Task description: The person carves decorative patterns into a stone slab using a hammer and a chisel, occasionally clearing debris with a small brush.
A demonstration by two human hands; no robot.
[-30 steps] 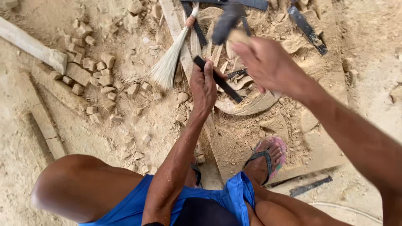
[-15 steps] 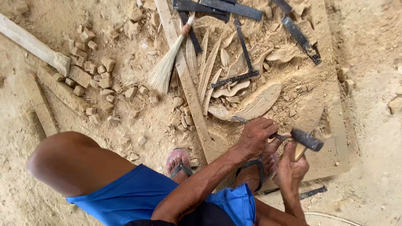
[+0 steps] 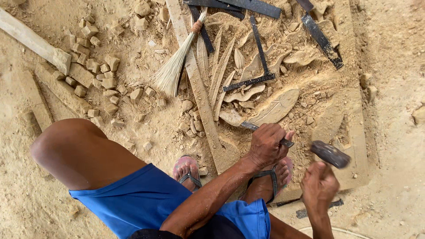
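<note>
My left hand (image 3: 267,144) is wrapped around a metal chisel (image 3: 249,125), whose tip rests against the lower edge of a carved stone leaf (image 3: 276,108). My right hand (image 3: 318,188) grips the handle of a dark-headed hammer (image 3: 330,154), held just right of the chisel's struck end. The leaf belongs to a sandy stone slab (image 3: 349,93) carved with leaf and stem shapes. Dust covers both forearms.
A straw hand broom (image 3: 175,66) lies over a long wooden strip (image 3: 197,88). Several flat dark metal bars (image 3: 259,48) lie across the carving. Small stone blocks (image 3: 95,66) are scattered at left. My sandalled feet (image 3: 188,170) stand by the slab; another tool (image 3: 318,209) lies lower right.
The camera has shifted up and the view is closer. The hammer head has swung in towards the chisel end. One second ago both hands were higher over the carving, the left on a dark bar.
</note>
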